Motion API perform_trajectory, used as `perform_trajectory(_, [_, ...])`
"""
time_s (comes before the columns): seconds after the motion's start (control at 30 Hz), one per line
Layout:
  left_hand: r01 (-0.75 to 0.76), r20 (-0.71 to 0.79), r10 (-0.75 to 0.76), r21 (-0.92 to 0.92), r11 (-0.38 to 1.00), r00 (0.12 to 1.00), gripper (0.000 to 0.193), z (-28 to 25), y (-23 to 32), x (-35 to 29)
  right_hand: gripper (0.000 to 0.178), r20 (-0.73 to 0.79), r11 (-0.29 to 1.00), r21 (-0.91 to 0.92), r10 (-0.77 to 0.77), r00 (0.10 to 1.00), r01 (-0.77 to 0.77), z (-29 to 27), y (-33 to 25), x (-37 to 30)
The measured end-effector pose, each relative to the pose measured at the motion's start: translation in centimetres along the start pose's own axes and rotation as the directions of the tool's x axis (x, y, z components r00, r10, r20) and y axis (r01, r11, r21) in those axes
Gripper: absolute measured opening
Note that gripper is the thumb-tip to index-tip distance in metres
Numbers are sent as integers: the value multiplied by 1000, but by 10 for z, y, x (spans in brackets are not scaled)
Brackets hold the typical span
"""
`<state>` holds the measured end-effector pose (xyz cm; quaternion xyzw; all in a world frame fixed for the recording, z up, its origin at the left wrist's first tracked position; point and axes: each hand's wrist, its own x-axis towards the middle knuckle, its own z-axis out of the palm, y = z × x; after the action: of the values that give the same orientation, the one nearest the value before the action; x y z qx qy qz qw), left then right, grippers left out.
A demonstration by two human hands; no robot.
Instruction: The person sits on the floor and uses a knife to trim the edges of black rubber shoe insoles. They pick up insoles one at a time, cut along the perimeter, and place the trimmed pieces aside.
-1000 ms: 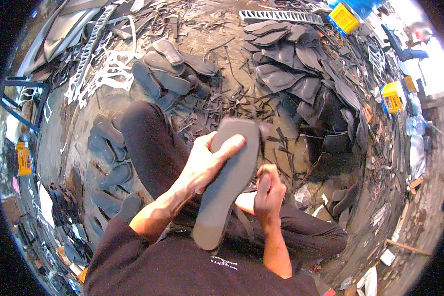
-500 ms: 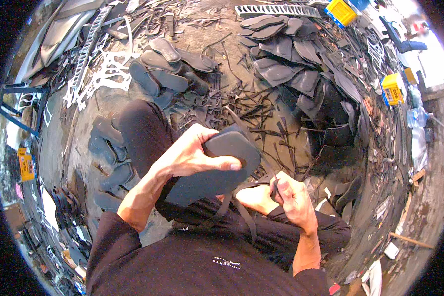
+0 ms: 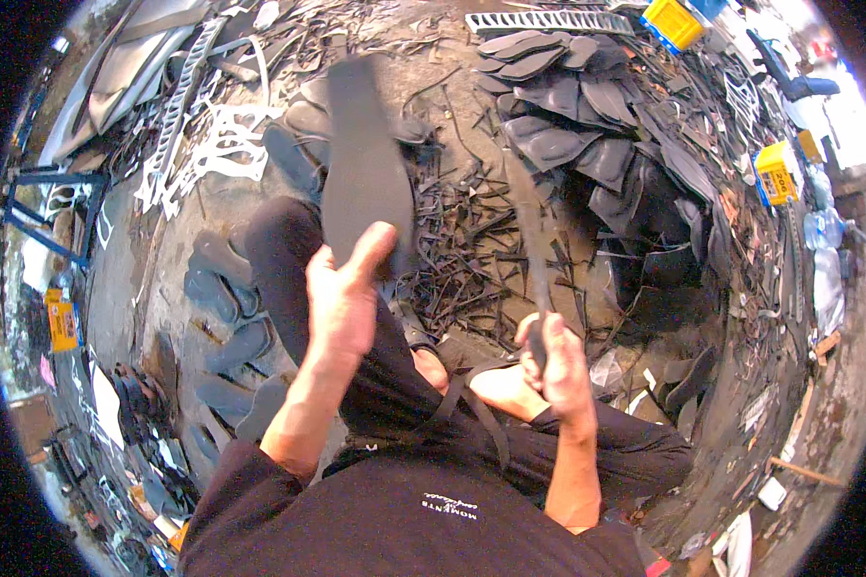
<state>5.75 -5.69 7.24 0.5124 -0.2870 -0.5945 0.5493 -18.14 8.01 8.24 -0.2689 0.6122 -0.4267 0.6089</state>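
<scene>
A dark grey shoe sole [image 3: 364,163] stands nearly upright over my left knee, with its far end slightly smeared by motion. My left hand [image 3: 344,303] grips its near end, the thumb lying across the face. To the right, my right hand [image 3: 563,370] is wrapped around the dark handle of a knife [image 3: 529,221]. The knife's long thin blade points away from me, blurred, and stays apart from the sole. Below the blade, thin dark offcut strips [image 3: 481,298] are strewn over the floor in front of my crossed legs.
A big heap of dark sole pieces [image 3: 597,159] rises at the far right. Loose soles [image 3: 293,159] lie behind the held one, and more soles [image 3: 216,288] beside my left knee. White lattice scraps [image 3: 231,144] are at far left; a yellow box [image 3: 776,175] sits at right.
My left hand has swung the sole from lying slanted over my lap to upright, farther away and left. The knife has turned from slanting toward the sole to pointing away from me.
</scene>
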Motion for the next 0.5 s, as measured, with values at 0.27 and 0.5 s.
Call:
perform_trajectory(0.27, [153, -161, -240, -424, 893, 957, 45, 27, -22, -40, 44, -49, 776, -573, -352, 935, 262, 70, 44, -21])
perform_trajectory(0.5, [246, -133, -335, -446, 861, 933, 40, 22, -9, -61, 47, -43, 781, -560, -359, 932, 275, 67, 54, -37])
